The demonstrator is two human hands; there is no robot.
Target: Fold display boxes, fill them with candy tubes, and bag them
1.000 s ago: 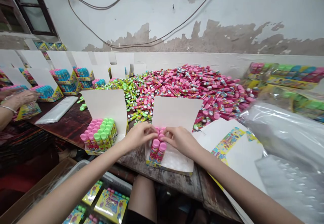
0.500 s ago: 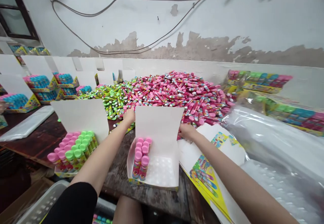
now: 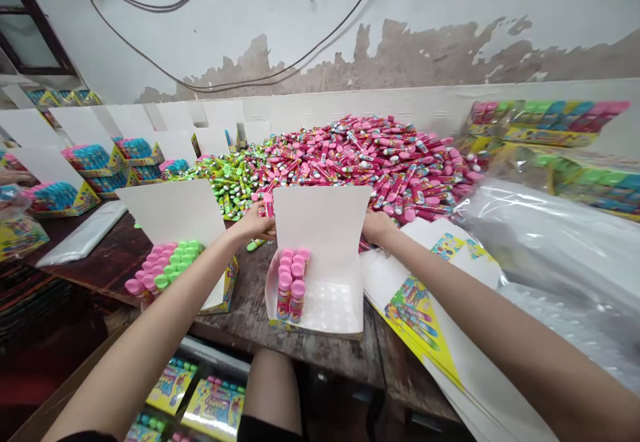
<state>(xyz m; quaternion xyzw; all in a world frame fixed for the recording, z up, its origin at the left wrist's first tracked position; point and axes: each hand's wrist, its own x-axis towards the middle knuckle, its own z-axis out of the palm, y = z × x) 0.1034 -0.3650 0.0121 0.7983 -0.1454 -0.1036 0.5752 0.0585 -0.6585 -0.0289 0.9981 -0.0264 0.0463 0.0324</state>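
In front of me stands a display box point(image 3: 323, 222) with its white lid raised. Pink-capped candy tubes point(image 3: 291, 285) stand upright in its left part, beside the bare sockets of a clear plastic tray point(image 3: 330, 302). My left hand point(image 3: 256, 223), just left of the lid, is closed on pink tubes point(image 3: 266, 203). At the lid's right edge is my right hand point(image 3: 379, 227), curled, with its fingertips hidden behind the lid. Past both hands rises a large heap of pink tubes point(image 3: 360, 155), with green tubes point(image 3: 233, 179) heaped to its left.
Left of my box is another box point(image 3: 173, 212) with pink and green tubes. Flat printed cartons point(image 3: 415, 302) and clear plastic point(image 3: 530, 242) lie on the right. Filled boxes point(image 3: 90, 157) stand far left; more packs point(image 3: 215, 402) sit below the table. Another person's hand point(image 3: 15, 177) shows at the left edge.
My left hand has come back from the heap toward the lid with pink tubes in it. The right hand stays by the lid's right edge. The view has shifted downward.
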